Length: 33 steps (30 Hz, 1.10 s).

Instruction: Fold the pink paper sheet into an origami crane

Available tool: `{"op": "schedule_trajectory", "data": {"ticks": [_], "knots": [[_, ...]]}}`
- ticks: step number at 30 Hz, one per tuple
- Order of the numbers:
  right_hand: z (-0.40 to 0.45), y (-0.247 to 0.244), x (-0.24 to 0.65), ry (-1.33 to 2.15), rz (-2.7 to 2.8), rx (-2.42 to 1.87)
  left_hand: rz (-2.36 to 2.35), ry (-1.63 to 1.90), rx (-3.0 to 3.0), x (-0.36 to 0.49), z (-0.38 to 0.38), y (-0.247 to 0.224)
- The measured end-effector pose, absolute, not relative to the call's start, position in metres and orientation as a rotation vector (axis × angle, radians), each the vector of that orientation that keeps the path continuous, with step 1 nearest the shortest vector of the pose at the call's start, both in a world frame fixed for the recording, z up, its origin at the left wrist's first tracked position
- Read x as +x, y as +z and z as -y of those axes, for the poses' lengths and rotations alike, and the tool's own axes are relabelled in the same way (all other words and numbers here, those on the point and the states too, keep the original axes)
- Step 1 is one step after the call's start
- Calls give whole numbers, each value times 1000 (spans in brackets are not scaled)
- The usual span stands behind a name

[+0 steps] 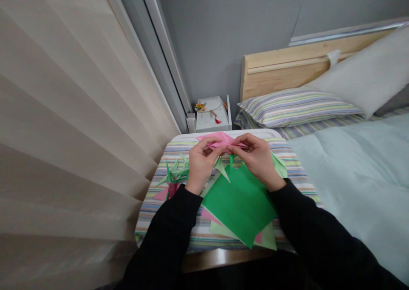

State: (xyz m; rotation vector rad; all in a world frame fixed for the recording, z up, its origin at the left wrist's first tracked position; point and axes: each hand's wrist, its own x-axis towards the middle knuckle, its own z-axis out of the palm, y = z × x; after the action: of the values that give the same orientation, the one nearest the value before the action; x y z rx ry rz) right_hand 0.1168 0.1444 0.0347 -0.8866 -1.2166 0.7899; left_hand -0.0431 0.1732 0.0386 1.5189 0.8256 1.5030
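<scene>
A partly folded sheet of pink origami paper (220,137) is held up over the far part of the small table. My left hand (202,160) pinches its left side between thumb and fingers. On the other side, my right hand (255,156) is closed on the same paper, the two thumbs close together near its middle. Below my hands lies a dark green square sheet (241,200) on top of light green (270,236) and pink sheets. A light green folded paper piece (222,169) rests just under my left hand. My fingers hide part of the folds.
Several green folded paper pieces (177,170) lie left of my left wrist, beside pink ones. The table wears a striped cloth (150,213). A curtain (79,132) hangs left, a bed (358,162) stands right, and a white bedside cabinet (209,119) is behind.
</scene>
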Motion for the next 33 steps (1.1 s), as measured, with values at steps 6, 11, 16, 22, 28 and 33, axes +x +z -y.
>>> {"op": "schedule_trajectory", "data": {"ticks": [6, 11, 16, 22, 28, 33], "knots": [[-143, 40, 117, 823, 1205, -895, -869, 1525, 1468, -44, -174, 39], [-142, 43, 119, 850, 1196, -908, -895, 1507, 1484, -44, -173, 40], [-143, 42, 119, 849, 1181, -917, -896, 1490, 1501, -44, -172, 41], [-144, 40, 118, 855, 1146, -902, -940, 1495, 1530, -45, -172, 42], [-144, 42, 117, 877, 1121, -881, -901, 1532, 1516, -44, -173, 41], [-145, 41, 116, 890, 1102, -862, -863, 1584, 1490, -43, -173, 42]]}}
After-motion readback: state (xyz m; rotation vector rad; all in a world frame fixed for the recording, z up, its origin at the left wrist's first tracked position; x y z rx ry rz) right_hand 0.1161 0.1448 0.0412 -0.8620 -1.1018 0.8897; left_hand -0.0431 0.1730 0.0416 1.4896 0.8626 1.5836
